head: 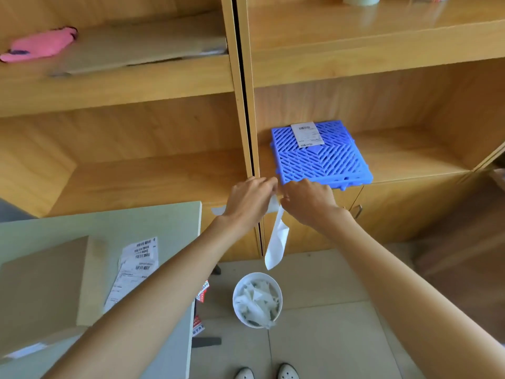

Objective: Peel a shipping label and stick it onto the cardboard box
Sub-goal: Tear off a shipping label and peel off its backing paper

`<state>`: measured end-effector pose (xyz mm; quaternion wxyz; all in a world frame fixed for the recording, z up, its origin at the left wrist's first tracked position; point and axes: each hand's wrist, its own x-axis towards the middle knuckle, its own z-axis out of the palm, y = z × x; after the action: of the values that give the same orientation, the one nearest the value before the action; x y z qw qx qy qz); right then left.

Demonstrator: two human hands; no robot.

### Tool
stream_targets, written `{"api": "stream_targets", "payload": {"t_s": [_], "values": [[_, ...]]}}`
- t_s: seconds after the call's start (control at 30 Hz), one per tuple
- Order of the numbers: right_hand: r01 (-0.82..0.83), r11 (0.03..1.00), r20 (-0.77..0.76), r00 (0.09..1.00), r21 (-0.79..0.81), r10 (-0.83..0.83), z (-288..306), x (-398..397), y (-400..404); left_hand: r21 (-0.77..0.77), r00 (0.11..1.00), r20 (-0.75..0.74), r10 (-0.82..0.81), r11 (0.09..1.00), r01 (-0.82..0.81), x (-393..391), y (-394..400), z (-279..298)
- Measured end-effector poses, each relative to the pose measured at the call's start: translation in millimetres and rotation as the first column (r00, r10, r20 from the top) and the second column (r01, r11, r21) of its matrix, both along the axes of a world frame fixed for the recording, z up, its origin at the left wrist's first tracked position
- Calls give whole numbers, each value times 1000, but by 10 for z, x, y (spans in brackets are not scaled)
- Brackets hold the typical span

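My left hand (250,199) and my right hand (308,202) meet in front of the wooden shelf unit, above the floor. Between them they pinch a white shipping label; a corner of it (218,210) sticks out left of my left hand. A white backing strip (277,246) hangs down from my right fingers, curling. The cardboard box (41,283) lies flat on the grey table at lower left, away from both hands. A stack of shipping labels (134,269) with barcodes lies on the table beside the box.
A white waste bin (257,300) full of crumpled backing paper stands on the tiled floor below my hands. A blue plastic grid tile (322,157) with a label on it sits on the shelf. Flat cardboard (142,47) and a pink cloth (41,45) lie on the upper shelf.
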<state>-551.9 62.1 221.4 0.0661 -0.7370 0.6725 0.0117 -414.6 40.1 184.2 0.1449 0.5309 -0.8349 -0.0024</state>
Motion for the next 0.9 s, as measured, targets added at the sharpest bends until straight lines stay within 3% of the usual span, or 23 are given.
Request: {"api": "stream_targets", "payload": {"t_s": [0.2,0.4,0.9], "values": [[95,995,86,991,40,-99,-688,21,98,153,989,-108,104,984,-87,92,86,-660],[52,990,128,989,135,-70,-1656,161,195,209,994,-67,86,975,-70,242,140,-1425],[46,956,109,991,291,-81,-3535,539,282,216,999,-48,7,976,4,518,39,-2965]]}}
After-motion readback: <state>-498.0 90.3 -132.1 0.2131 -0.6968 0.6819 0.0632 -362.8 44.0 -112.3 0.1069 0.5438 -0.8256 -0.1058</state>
